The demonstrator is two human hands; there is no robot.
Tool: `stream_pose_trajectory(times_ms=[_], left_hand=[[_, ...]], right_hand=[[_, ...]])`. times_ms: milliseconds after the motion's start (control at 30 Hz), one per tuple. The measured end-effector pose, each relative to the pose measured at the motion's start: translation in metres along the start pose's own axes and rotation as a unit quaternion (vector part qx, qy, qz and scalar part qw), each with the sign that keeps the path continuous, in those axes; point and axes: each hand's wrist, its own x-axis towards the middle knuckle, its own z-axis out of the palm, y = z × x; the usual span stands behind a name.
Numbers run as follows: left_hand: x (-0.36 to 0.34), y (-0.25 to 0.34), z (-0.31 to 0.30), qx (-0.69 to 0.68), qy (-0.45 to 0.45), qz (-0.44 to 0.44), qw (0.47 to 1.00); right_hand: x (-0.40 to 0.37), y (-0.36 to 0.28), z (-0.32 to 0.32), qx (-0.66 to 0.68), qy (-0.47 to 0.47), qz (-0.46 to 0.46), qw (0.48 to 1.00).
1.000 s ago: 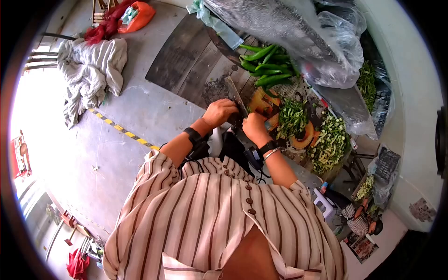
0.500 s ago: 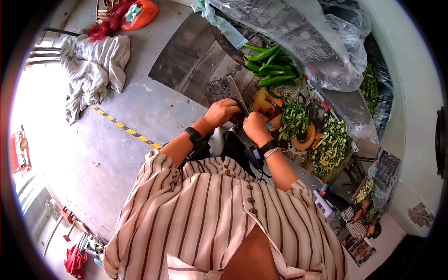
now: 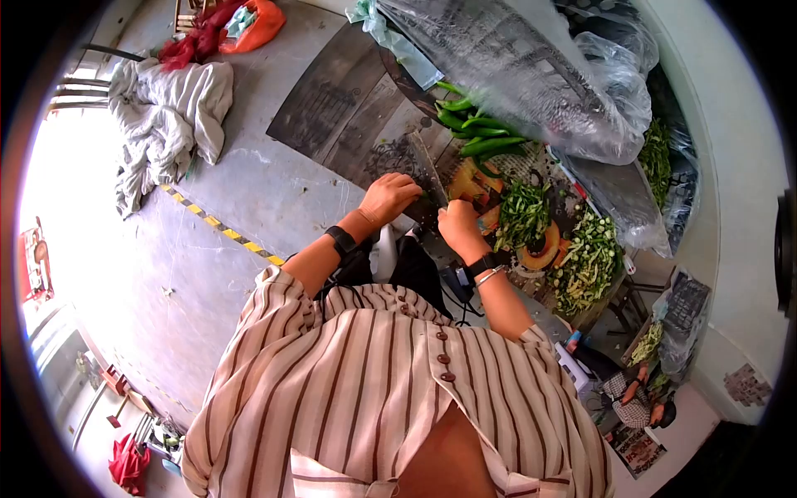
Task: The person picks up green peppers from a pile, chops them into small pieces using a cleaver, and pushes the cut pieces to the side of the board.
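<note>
A knife (image 3: 429, 168) with a long blade points away from me over the patterned tabletop. My right hand (image 3: 459, 226) is wrapped round its handle end. Just left of the blade, my left hand (image 3: 392, 197) has its fingers curled together; a hint of green shows at the fingertips, but what they hold is mostly hidden. Whole green chili peppers (image 3: 486, 131) lie beyond the knife, partly under clear plastic. To the right of my right hand are a heap of sliced green pepper (image 3: 523, 217) and a paler heap of chopped pieces (image 3: 588, 264).
Clear plastic sheeting (image 3: 515, 75) covers the table's far right side. A red-and-white stick-like item (image 3: 577, 184) lies beside the heaps. Grey cloth (image 3: 170, 116) and an orange bag (image 3: 253, 25) are at left. Another person (image 3: 628, 398) works at lower right.
My left hand has drawn slightly left, opening a small gap from the knife. My right hand and the knife have shifted slightly right. The plastic now covers more of the whole peppers.
</note>
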Motion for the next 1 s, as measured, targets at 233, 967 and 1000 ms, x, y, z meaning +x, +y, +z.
stream_pose_trajectory(times_ms=[233,967,1000], left_hand=[[0.001,-0.002,0.002,0.024,0.010,0.012,1.000],[0.004,-0.005,0.001,-0.017,-0.033,0.010,0.999],[0.004,-0.003,0.002,-0.007,-0.033,0.011,0.999]], right_hand=[[-0.004,0.001,-0.009,-0.040,-0.023,-0.066,0.997],[0.012,0.003,0.027,0.024,0.044,-0.077,0.996],[0.013,0.008,0.036,0.020,0.057,-0.090,0.994]])
